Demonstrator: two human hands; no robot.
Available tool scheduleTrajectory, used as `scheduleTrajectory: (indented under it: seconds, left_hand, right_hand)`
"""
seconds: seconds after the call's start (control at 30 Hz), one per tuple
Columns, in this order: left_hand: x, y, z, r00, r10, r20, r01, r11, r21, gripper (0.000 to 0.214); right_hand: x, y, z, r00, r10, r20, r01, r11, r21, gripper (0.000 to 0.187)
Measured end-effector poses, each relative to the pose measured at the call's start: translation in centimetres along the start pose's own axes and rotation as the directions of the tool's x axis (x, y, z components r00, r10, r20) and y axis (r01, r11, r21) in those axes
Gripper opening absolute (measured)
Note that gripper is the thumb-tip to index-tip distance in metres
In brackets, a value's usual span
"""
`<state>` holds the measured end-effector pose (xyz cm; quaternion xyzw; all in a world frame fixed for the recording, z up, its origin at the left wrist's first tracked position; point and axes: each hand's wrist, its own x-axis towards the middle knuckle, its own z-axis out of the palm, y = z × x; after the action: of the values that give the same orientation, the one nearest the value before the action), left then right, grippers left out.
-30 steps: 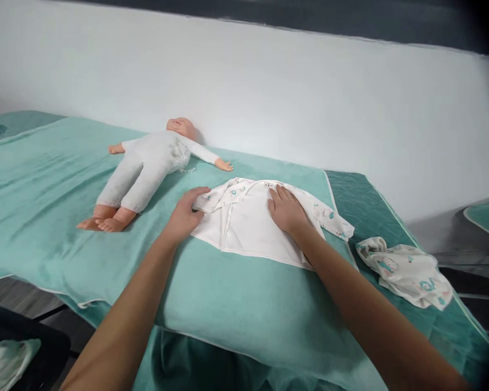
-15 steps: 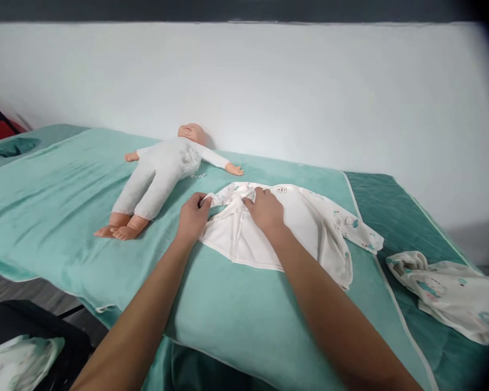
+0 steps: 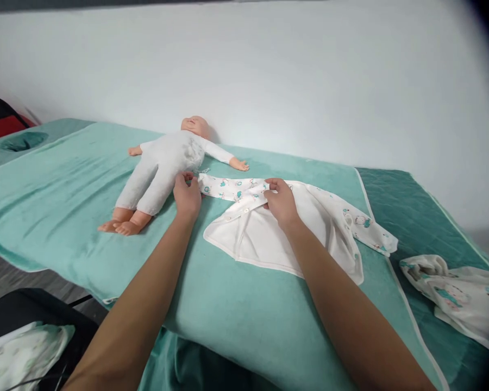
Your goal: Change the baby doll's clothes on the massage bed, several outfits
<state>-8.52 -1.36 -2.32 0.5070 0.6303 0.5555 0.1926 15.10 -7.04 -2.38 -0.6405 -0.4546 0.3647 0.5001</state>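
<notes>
A small white baby shirt (image 3: 269, 239) with printed sleeves lies spread open, its plain inner side up. My left hand (image 3: 187, 196) is closed on the cuff end of its left sleeve, which is stretched out straight. Near the shoulder of that same sleeve, my right hand (image 3: 281, 200) pinches the fabric between thumb and fingers. The other sleeve (image 3: 370, 228) points off to the right. Just beyond my left hand a baby doll (image 3: 165, 163) with a white cloth body lies on its back, arms spread.
A light green cover (image 3: 236, 304) lies over the darker green bed (image 3: 395, 206), against a white wall (image 3: 269, 87). Another printed garment (image 3: 460, 296) is bunched at the right. At the lower left, folded cloth (image 3: 24, 353) rests on a black seat (image 3: 36, 309).
My left hand has moved away and slightly left, drawing the bunched left sleeve out straight. My right hand has shifted a little right, still on the shirt. The view has tilted slightly.
</notes>
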Motion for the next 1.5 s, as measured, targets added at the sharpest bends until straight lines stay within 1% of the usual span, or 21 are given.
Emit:
scheduleTrajectory:
  seconds: [0.07, 0.13, 0.2, 0.23, 0.3, 0.4, 0.43, 0.47, 0.6, 0.73, 0.87, 0.93, 1.03, 1.13, 1.2, 1.23, 1.27, 1.33, 1.4, 1.43, 1.5]
  left_hand:
    - [-1.2, 0.5, -0.8, 0.984, 0.175, -0.045, -0.169, 0.98, 0.102, 0.022]
    - [-3.0, 1.0, -1.9, 0.964, 0.265, -0.004, -0.262, 0.955, 0.142, 0.02]
    - [-5.5, 1.5, -3.1, 0.95, 0.266, 0.166, -0.289, 0.948, 0.132, 0.021]
    - [-6.9, 1.8, -3.8, 0.921, 0.267, 0.283, -0.312, 0.942, 0.127, 0.023]
    - [-9.7, 2.3, -5.0, 0.815, 0.336, 0.471, -0.431, 0.896, 0.108, 0.028]
    - [-13.0, 2.9, -6.1, 0.644, 0.453, 0.617, -0.645, 0.755, 0.119, 0.041]
    - [-13.7, 3.0, -6.2, 0.612, 0.466, 0.639, -0.689, 0.71, 0.143, 0.043]
    - [-14.2, 3.0, -6.2, 0.6, 0.468, 0.648, -0.714, 0.679, 0.171, 0.042]
    - [-14.3, 2.3, -5.9, 0.636, 0.472, 0.61, -0.707, 0.672, 0.218, 0.026]
    - [-13.8, 2.0, -5.9, 0.655, 0.496, 0.569, -0.676, 0.722, 0.148, 0.02]
    - [-13.9, 3.7, -6.3, 0.743, 0.412, 0.527, -0.49, 0.872, 0.009, 0.015]
    - [-14.3, 4.9, -6.1, 0.762, 0.382, 0.523, -0.427, 0.903, -0.037, 0.015]
    - [-15.3, 6.2, -5.0, 0.716, 0.434, 0.546, -0.479, 0.875, -0.067, 0.015]
    - [-16.2, 6.2, -3.7, 0.66, 0.469, 0.587, -0.48, 0.864, -0.15, 0.017]
    - [-16.4, 5.6, -3.2, 0.674, 0.425, 0.604, -0.389, 0.899, -0.199, 0.017]
    - [-16.3, 5.2, -3.2, 0.711, 0.374, 0.596, -0.313, 0.927, -0.208, 0.016]
    - [-16.1, 4.9, -3.2, 0.767, 0.301, 0.567, -0.213, 0.953, -0.217, 0.016]
    - [-15.5, 4.3, -3.2, 0.877, 0.107, 0.468, 0.04, 0.955, -0.294, 0.015]
    - [-14.8, 4.0, -3.2, 0.923, -0.071, 0.378, 0.256, 0.849, -0.463, 0.017]
    - [-14.4, 4.0, -3.2, 0.927, -0.127, 0.353, 0.315, 0.773, -0.55, 0.017]
    - [-14.0, 4.0, -3.0, 0.931, -0.174, 0.322, 0.354, 0.653, -0.67, 0.018]
  right_hand:
    - [-0.1, 0.1, -0.3, 1.0, -0.006, -0.005, 0.006, 1.0, -0.026, 0.049]
    - [0.0, 0.2, -0.9, 0.999, -0.041, -0.018, 0.039, 0.995, -0.087, 0.049]
    - [0.2, 0.3, -1.6, 0.993, -0.113, -0.034, 0.105, 0.976, -0.189, 0.048]
    - [0.3, 0.4, -2.0, 0.988, -0.154, -0.035, 0.14, 0.959, -0.248, 0.048]
    - [0.4, 0.5, -2.8, 0.979, -0.204, -0.023, 0.183, 0.92, -0.345, 0.05]
    - [0.5, 0.5, -3.5, 0.984, -0.176, -0.009, 0.156, 0.895, -0.417, 0.052]
    - [0.5, 0.5, -3.6, 0.988, -0.157, -0.005, 0.14, 0.89, -0.434, 0.052]
    - [0.6, 0.5, -3.7, 0.99, -0.142, 0.003, 0.128, 0.884, -0.45, 0.052]
    - [0.8, 0.6, -3.7, 0.993, -0.111, 0.032, 0.113, 0.871, -0.478, 0.045]
    - [1.4, 0.6, -4.5, 0.993, -0.093, 0.072, 0.114, 0.899, -0.422, 0.039]
    - [1.8, 0.7, -5.1, 0.991, -0.053, 0.121, 0.079, 0.971, -0.224, 0.041]
    - [1.9, 0.7, -5.1, 0.993, -0.048, 0.105, 0.06, 0.991, -0.119, 0.044]
    - [2.0, 1.0, -5.0, 0.996, -0.052, 0.069, 0.054, 0.998, -0.024, 0.044]
    - [2.1, 1.2, -5.0, 0.996, -0.067, 0.05, 0.068, 0.998, -0.017, 0.04]
    - [2.1, 1.2, -5.0, 0.996, -0.077, 0.04, 0.078, 0.997, -0.025, 0.037]
    - [2.1, 1.2, -4.9, 0.997, -0.072, 0.041, 0.073, 0.997, -0.016, 0.036]
    - [2.0, 1.1, -4.9, 0.997, -0.056, 0.048, 0.055, 0.998, 0.014, 0.035]
    - [1.7, 0.8, -4.6, 0.995, -0.01, 0.095, -0.004, 0.989, 0.15, 0.032]
    - [1.5, 0.4, -4.2, 0.982, -0.008, 0.186, -0.058, 0.936, 0.347, 0.031]
    - [1.4, 0.3, -3.9, 0.973, -0.035, 0.229, -0.069, 0.9, 0.431, 0.032]
    - [1.3, 0.3, -3.2, 0.95, -0.118, 0.289, -0.054, 0.851, 0.523, 0.036]
